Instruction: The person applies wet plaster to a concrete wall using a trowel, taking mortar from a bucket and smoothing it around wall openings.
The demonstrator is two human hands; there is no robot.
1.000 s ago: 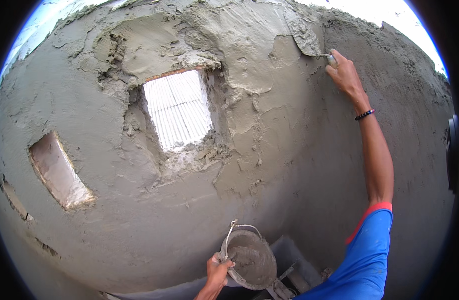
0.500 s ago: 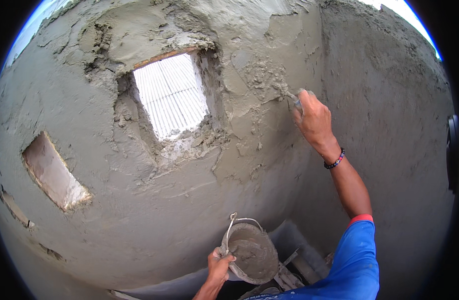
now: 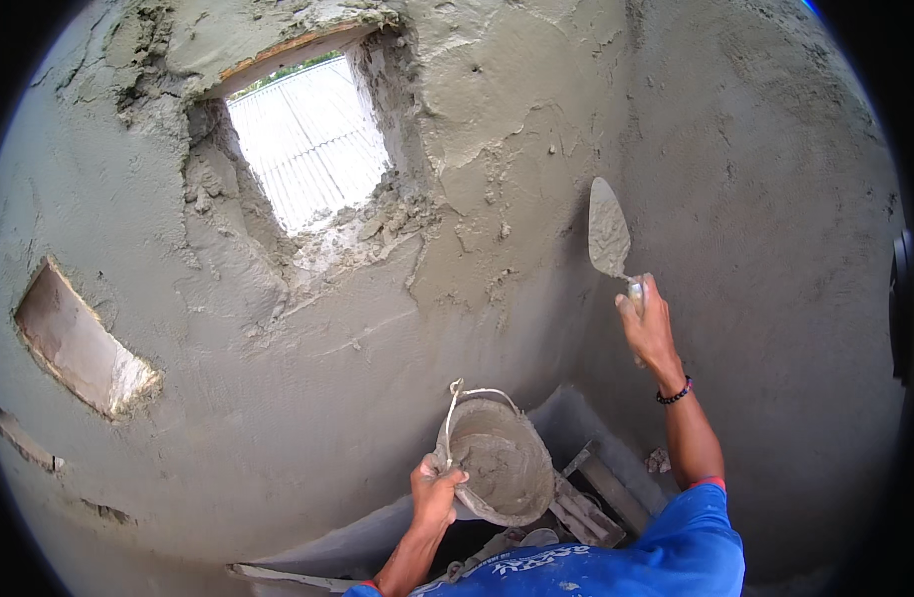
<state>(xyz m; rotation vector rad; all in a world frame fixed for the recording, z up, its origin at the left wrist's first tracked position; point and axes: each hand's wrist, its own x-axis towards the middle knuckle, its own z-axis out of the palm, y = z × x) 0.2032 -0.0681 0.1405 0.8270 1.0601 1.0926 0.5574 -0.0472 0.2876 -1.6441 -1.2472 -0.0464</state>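
The right hand (image 3: 652,320) is closed around the handle of a trowel (image 3: 608,229), whose blade extends beyond the fingers, its tip upward and leaning slightly left. Grey mortar coats the blade's face, most thickly on the half nearer the handle. The blade shows in front of the corner where the front wall (image 3: 248,398) meets the right wall (image 3: 765,279); whether it touches either surface I cannot tell.

The left hand (image 3: 435,490), lower down, is clamped on the left edge of a bucket (image 3: 522,428), its thumb over the rim. The bucket is tilted so that its mouth faces the viewer, with mortar (image 3: 502,476) inside, to the right of that hand. A pale wire handle (image 3: 451,423) rises from beside the thumb and bends across the bucket's far edge. The trowel is well apart from the bucket, above and to its right.

Below the bucket's right edge lie mortar-stained boards (image 3: 586,517). In the front wall, a rough-edged square opening (image 3: 312,139) sits near the upper edge, and a narrower slanted opening (image 3: 79,343) lies lower, toward the left edge. A dark beaded bracelet (image 3: 675,392) circles the right wrist.
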